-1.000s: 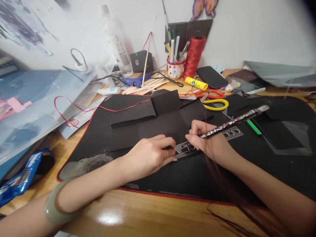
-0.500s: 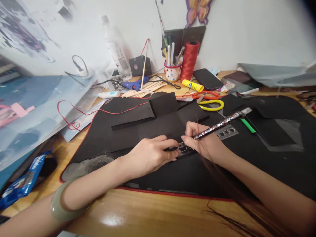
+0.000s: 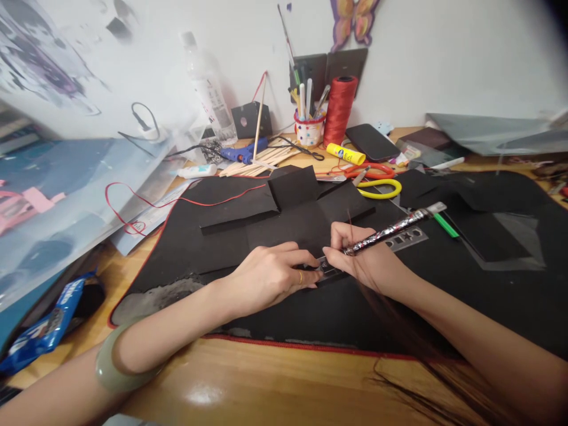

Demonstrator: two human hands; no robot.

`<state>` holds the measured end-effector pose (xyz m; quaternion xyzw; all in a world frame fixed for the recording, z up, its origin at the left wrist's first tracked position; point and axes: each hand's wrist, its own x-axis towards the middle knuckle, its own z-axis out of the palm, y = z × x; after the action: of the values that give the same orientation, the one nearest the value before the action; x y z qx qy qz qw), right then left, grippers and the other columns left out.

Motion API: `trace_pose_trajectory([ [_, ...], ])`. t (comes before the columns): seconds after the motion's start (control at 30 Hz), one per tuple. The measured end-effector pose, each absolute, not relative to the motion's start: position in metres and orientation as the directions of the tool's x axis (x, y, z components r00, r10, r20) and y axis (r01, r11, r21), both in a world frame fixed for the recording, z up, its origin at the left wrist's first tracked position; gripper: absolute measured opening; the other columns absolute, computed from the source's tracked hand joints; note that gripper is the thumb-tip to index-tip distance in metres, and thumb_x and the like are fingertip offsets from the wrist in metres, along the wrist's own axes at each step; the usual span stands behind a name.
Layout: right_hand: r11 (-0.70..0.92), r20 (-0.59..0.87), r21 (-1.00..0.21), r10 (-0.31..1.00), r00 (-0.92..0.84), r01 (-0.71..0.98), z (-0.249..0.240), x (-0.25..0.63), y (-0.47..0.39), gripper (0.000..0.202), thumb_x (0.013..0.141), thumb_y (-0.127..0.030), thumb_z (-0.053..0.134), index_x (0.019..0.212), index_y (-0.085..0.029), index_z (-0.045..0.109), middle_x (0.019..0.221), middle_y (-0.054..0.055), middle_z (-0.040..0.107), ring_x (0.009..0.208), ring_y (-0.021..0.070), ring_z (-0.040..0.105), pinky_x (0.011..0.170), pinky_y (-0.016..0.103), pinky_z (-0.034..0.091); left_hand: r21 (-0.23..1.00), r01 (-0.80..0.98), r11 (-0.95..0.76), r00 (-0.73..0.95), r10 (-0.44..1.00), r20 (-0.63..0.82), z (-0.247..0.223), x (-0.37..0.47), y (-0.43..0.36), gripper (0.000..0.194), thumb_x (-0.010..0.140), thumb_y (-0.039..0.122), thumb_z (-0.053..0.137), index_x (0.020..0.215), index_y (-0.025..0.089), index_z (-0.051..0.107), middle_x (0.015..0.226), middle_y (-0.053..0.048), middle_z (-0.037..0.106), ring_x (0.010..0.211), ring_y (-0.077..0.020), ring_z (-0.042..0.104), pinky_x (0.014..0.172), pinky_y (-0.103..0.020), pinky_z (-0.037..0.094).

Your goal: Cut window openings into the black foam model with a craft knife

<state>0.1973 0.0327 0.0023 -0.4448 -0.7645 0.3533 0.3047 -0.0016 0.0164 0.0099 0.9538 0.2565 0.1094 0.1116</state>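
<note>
My right hand [image 3: 366, 254] is closed around a pen [image 3: 390, 231] with a shiny dark patterned barrel, its back end pointing up and right. The pen's tip is hidden behind the fingers. A clear stencil ruler [image 3: 406, 238] with cut-out shapes runs beneath this hand. Bent fingers of my left hand [image 3: 275, 275], which wears a ring, press the ruler's left end down and hold it. Under the ruler lies folded black card [image 3: 288, 222], cut with flaps, one flap standing up at the back. My two hands are close together, fingertips almost meeting.
The black mat [image 3: 275, 322] has a red edge. Behind it are yellow-handled scissors [image 3: 381, 189], a glue stick [image 3: 345, 154], a red thread spool [image 3: 339, 111], a pen cup [image 3: 309, 127], a blue glue gun [image 3: 244, 152] and wooden sticks [image 3: 277, 155]. A green strip [image 3: 445, 225] lies right.
My right hand and the pen have slid slightly left along the ruler, towards my left hand. My left hand stays nearly in place on the ruler. The view has shifted a little.
</note>
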Motion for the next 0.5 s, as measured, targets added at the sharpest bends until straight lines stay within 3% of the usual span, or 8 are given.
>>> trace_pose_trajectory([
  [0.5, 0.34, 0.113, -0.763, 0.907, -0.405, 0.549, 0.0094, 0.1939, 0.0285, 0.021, 0.068, -0.016, 0.051, 0.057, -0.02, 0.033, 0.049, -0.006, 0.037, 0.046, 0.0065, 0.032, 0.044, 0.02, 0.026, 0.196, 0.468, -0.862, 0.854, 0.498, 0.15, 0.0083, -0.0028, 0.0159, 0.027, 0.091, 0.029, 0.038, 0.104, 0.023, 0.061, 0.117, -0.001, 0.056, 0.079, -0.0139, 0.048, 0.064, -0.024, 0.044],
])
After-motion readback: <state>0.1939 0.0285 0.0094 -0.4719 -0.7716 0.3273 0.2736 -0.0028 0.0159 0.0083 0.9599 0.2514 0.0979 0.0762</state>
